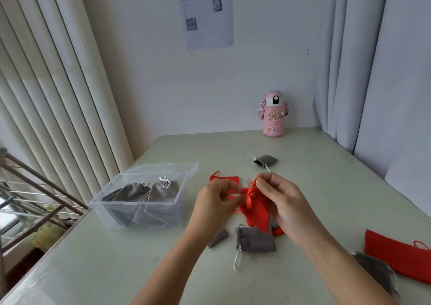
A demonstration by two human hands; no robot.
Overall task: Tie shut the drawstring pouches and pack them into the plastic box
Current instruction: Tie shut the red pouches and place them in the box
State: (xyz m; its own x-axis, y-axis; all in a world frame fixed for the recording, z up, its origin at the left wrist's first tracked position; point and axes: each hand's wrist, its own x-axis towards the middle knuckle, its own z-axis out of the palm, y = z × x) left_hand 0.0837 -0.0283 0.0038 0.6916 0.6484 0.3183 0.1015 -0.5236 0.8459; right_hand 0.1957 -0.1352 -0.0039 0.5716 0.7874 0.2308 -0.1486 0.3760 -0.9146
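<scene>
The red pouch [253, 209] hangs between both hands above the table [140, 269], its neck gathered. The left hand [215, 202] and right hand [282, 202] each pinch its red cord. Left of them, the plastic box [140, 195] holds tied grey pouches [149, 197].

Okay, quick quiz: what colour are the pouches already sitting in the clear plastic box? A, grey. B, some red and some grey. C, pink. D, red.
A: only grey pouches with tied white cords lie inside the plastic box; the red pouch is outside it, pinched at its strings by the left hand and the right hand.
</scene>
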